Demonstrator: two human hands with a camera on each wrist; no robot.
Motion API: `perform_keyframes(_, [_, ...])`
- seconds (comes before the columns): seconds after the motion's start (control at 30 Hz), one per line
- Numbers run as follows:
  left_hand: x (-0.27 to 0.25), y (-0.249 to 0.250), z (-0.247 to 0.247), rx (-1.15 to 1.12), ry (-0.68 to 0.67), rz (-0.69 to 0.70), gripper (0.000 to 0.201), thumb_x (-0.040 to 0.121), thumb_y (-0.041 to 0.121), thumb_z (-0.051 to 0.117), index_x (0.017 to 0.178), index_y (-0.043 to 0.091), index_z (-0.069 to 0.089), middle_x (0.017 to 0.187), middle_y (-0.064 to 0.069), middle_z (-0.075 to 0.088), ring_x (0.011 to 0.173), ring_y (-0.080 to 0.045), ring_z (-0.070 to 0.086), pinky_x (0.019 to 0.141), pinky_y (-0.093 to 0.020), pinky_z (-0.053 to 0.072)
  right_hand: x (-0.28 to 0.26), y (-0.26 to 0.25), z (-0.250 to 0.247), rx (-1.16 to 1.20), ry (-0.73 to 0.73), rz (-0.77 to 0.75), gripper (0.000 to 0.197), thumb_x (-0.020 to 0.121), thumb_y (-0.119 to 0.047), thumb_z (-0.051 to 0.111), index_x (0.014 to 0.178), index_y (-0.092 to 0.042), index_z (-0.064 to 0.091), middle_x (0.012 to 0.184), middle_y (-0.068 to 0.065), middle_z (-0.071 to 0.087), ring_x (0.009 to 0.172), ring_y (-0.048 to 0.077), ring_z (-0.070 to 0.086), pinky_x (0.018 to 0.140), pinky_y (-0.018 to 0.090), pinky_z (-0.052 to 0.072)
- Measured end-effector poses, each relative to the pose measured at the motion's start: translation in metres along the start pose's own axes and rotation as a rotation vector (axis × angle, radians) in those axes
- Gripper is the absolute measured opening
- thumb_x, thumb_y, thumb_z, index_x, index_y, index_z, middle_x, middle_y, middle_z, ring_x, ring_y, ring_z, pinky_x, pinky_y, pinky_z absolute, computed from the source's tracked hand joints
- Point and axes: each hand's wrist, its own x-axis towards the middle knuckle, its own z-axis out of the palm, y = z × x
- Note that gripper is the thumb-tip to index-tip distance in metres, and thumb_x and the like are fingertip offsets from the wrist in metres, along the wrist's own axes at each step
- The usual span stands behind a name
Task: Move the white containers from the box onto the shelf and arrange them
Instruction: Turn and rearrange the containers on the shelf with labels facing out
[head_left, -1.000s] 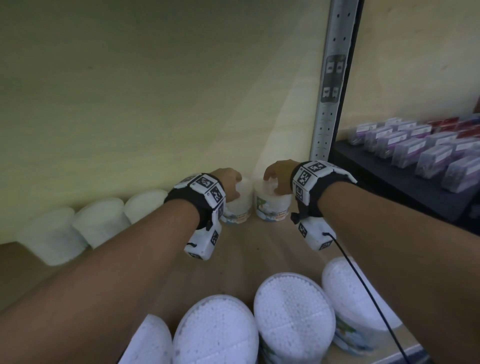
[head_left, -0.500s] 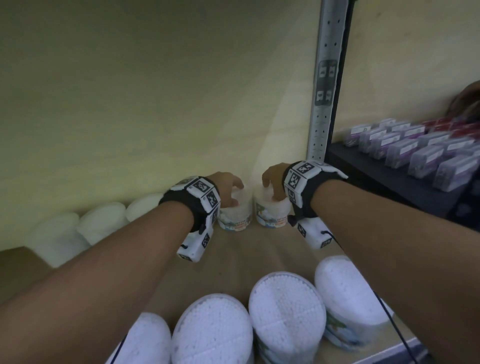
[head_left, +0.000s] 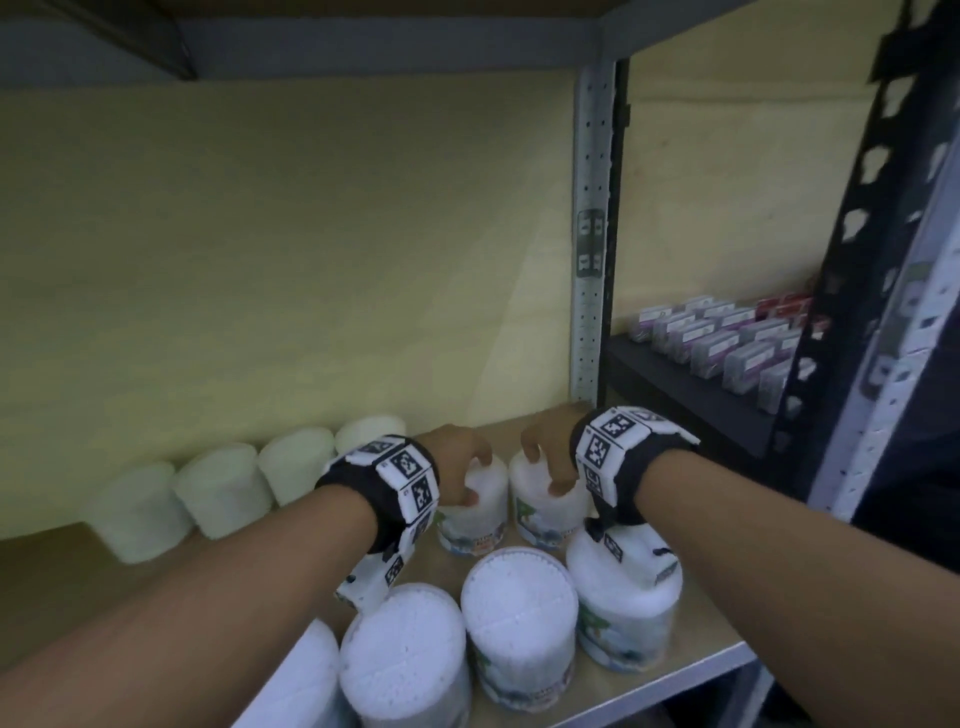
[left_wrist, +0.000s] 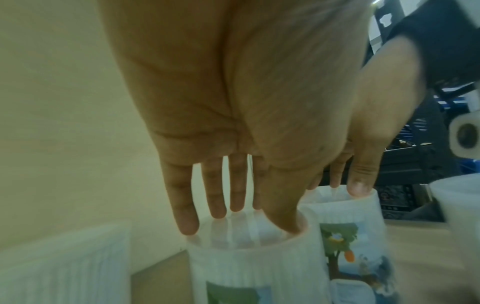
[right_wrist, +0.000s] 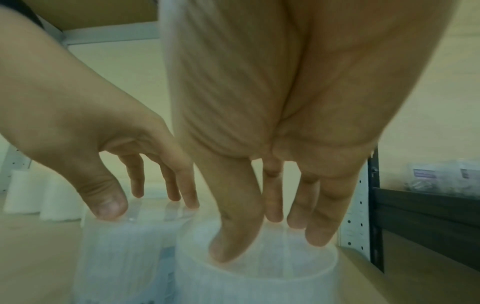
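Shelf (head_left: 675, 670), frame centre: two white containers side by side. Left hand (head_left: 457, 457) grips the left container (head_left: 475, 519) from above, fingers around its rim; right hand (head_left: 550, 447) likewise grips the right container (head_left: 545, 512).

Both your forearms reach forward side by side, wrists banded. Your left hand (head_left: 457, 467) and right hand (head_left: 550, 447) point downward, fingers (left_wrist: 185, 209) spread and lightly bent, thumbs opposed, each gripping a tub top.

Two containers (head_left: 511, 512) (side by side) behind front row (head_left: 519, 608); hands (head_left: 506, 457) atop
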Motion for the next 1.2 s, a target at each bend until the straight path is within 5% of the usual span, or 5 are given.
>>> perform_keyframes(0.2, [-0.022, 0.016, 0.003, 0.008, 0.008, 0.014, 0.059, 0.086, 0.028, 0.066, 0.14, 0.017, 0.044, 0.145, -0.005, 0.045, 0.131, -0.023, 0.046, 0.108, -0.033, 0.041, -0.063, -0.007, 0.019, 0.069, 0.26, -0.038, 0.059, 0.077, -0.026, 0.077, 0.129, -0.017, 0.049, 0.113, 0.0, 0.048, 0.094, 0.013, 0.047, 0.064, 0.016, 0.039])
perform_keyframes(0.3, [-0.031, 0.022, 0.003, 0.02, 0.016, 0.012, 0.059, 0.085, 0.031, 0.067, 0.139, 0.019, 0.046, 0.144, -0.004, 0.046, 0.13, -0.023, 0.047, 0.108, -0.034, 0.041, -0.077, -0.009, 0.026, 0.145, 0.313, -0.016, 0.067, 0.07, -0.033, 0.081, 0.128, -0.031, 0.046, 0.128, -0.002, 0.052, 0.107, 0.019, 0.057, 0.087, 0.025, 0.049])
perform_keyframes(0.47, [-0.04, 0.033, 0.005, -0.004, 0.004, 0.004, 0.057, 0.087, 0.027, 0.067, 0.139, 0.017, 0.045, 0.145, -0.004, 0.044, 0.129, -0.023, 0.046, 0.105, -0.031, 0.04, -0.098, -0.009, 0.032, 0.243, 0.298, -0.025, 0.057, 0.086, -0.019, 0.067, 0.137, -0.012, 0.044, 0.145, 0.007, 0.04, 0.13, 0.025, 0.045, 0.104, 0.032, 0.04])
perform_keyframes(0.9, [-0.048, 0.026, -0.002, -0.107, -0.003, -0.024, 0.056, 0.091, 0.026, 0.061, 0.142, 0.015, 0.042, 0.145, -0.005, 0.045, 0.127, -0.023, 0.049, 0.103, -0.03, 0.043, -0.117, -0.022, 0.022, 0.286, 0.347, -0.025, 0.047, 0.088, -0.019, 0.063, 0.134, -0.015, 0.051, 0.141, 0.005, 0.045, 0.128, 0.022, 0.047, 0.101, 0.029, 0.042])
perform_keyframes(1.2, [-0.065, -0.052, -0.022, -0.108, 0.048, -0.202, 0.055, 0.094, 0.03, 0.055, 0.144, 0.013, 0.038, 0.146, -0.007, 0.042, 0.129, -0.024, 0.048, 0.102, -0.028, 0.042, -0.095, -0.064, -0.024, 0.375, 0.474, -0.104, 0.037, 0.088, -0.017, 0.06, 0.124, -0.015, 0.058, 0.135, 0.005, 0.051, 0.121, 0.022, 0.052, 0.098, 0.029, 0.045])
